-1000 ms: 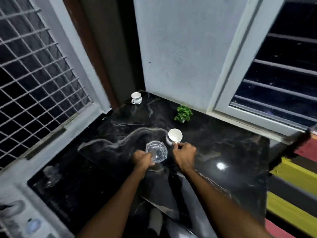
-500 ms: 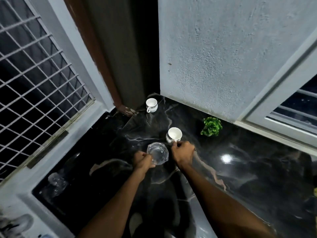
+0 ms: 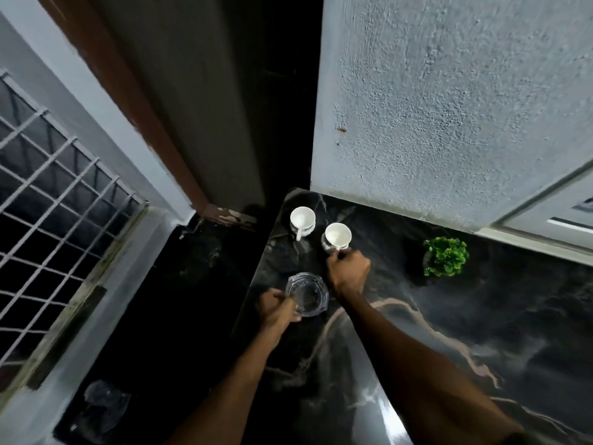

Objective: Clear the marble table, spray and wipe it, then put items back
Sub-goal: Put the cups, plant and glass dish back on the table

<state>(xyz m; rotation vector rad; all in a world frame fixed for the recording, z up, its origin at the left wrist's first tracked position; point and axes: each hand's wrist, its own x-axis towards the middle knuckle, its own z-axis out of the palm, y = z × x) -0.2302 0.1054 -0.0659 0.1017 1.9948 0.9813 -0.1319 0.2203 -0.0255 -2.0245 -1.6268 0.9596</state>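
Right hand [image 3: 348, 272] pinching the handle of a white cup [image 3: 337, 236] at the far corner of the marble table [image 3: 481, 332], cup just beyond the knuckles, upright, mouth up, handle turned back toward the wrist. Left hand [image 3: 276, 308] closed on the near-left rim of a glass bowl [image 3: 307, 294], bowl lying to the right of that grip, open side up, round with no long axis to speak of. Just left of the held cup, apart from it, a second cup [image 3: 302, 220], handle toward the near edge, nearest to the right hand; well right, a small green plant [image 3: 445, 256].
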